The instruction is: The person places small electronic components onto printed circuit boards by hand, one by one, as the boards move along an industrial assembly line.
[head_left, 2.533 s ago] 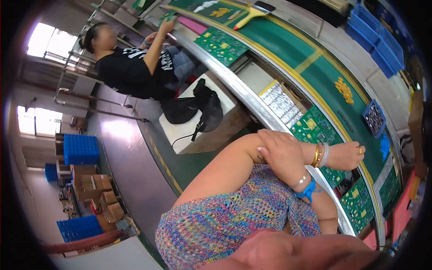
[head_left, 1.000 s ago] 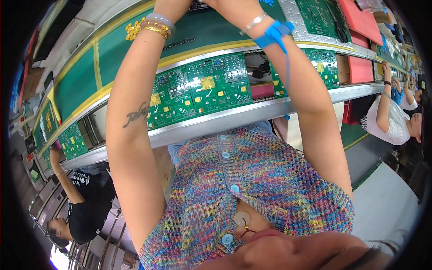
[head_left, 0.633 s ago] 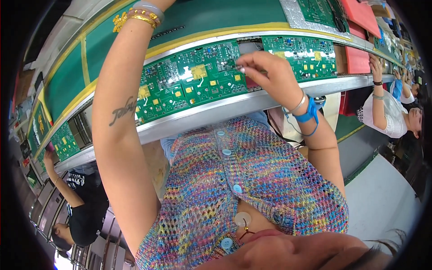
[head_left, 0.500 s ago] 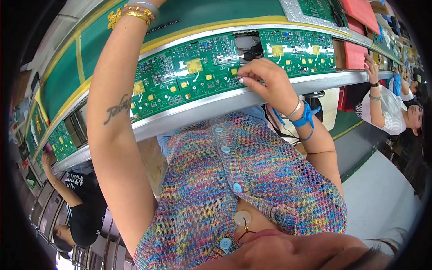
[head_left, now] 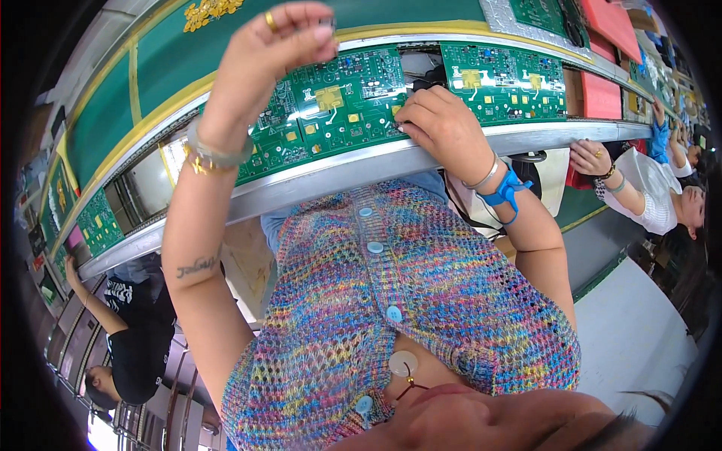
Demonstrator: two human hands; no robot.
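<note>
My left hand (head_left: 282,49) is raised over the far edge of the rail, thumb and fingers pinched on a small dark part (head_left: 329,27), too small to name. Under and beside it lies a green circuit board (head_left: 353,94) with yellow squares and small components, set between metal rails. My right hand (head_left: 444,124), with a blue wrist strap (head_left: 508,197), is closed at that board's right edge, fingertips touching it. Its curled fingers hide whatever else they may hold. A second circuit board (head_left: 508,86) lies to the right, past a gap.
Yellow parts (head_left: 214,13) lie heaped on the green mat (head_left: 169,56) behind the rail. The near metal rail (head_left: 331,167) runs in front of me. Red foam pieces (head_left: 600,94) are at the right. Other people work on both sides, one person's hand (head_left: 592,158) on the rail.
My left hand has come back from beyond the upper edge, now showing a small dark part in its pinch. The boards and my right hand have shifted slightly right. The co-worker's hand at right is lower.
</note>
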